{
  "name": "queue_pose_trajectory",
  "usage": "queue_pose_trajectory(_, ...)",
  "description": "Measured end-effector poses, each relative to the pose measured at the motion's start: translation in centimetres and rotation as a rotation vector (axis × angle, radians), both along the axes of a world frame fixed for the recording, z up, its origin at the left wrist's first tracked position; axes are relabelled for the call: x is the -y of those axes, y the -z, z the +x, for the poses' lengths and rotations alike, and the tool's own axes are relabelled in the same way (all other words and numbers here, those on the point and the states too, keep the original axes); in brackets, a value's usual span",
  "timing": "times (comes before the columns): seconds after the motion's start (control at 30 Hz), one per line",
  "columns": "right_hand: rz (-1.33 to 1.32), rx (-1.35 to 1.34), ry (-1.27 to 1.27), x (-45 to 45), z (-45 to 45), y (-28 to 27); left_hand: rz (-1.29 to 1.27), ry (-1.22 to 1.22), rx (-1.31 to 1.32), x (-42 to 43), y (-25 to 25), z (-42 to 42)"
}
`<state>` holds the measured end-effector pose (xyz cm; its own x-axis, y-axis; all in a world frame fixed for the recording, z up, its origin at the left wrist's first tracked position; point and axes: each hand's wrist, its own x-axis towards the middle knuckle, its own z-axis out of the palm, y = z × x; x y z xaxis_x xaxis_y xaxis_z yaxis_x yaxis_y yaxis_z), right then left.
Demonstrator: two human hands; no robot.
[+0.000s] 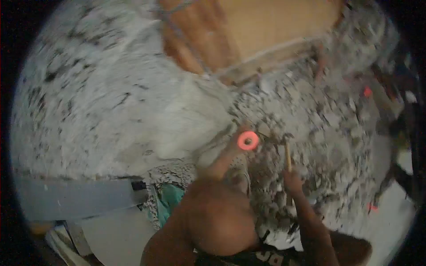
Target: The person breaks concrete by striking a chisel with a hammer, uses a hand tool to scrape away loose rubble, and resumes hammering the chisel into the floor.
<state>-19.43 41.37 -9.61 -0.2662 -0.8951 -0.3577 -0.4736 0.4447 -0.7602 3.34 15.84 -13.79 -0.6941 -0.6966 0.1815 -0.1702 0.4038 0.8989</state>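
My left hand [239,131] is closed around a chisel with a round, bright orange-pink hand guard [240,141]. The guard hides most of the fingers, and only the chisel's top end shows through its middle. To the right, my right hand [293,180] grips the wooden handle of a hammer [288,155]. The hammer head points away from me, a short way right of the guard and apart from it. Broken rubble [324,133] lies beneath both hands. Motion blur softens the details.
A rough grey plaster or concrete surface [106,102] fills the left side. Brown wooden panels [275,26] stand at the top. A grey board [75,199] and green cloth or plastic [170,201] are at lower left. Small orange-red spots [367,92] show at right.
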Motion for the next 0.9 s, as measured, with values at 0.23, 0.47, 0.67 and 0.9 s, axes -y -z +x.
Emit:
queue_pose_trajectory(0.23,-0.450,0.479,0.272,3.6,3.1,-10.8,-0.525,-0.159,0.046,0.8,-1.1,0.7)
queue_pose_trajectory(0.47,-0.205,1.187,0.424,0.7,-0.4,-3.0,-0.143,0.048,-0.198,-2.1,-3.7,-1.3)
queue_pose_trajectory(0.67,-0.350,0.359,0.013,0.1,3.1,-7.8,-0.364,0.245,0.037,-1.7,-2.1,0.5)
queue_pose_trajectory(0.9,-0.256,0.251,-0.014,-0.1,4.5,-7.0,0.384,0.044,-0.326,-0.7,-2.1,0.3)
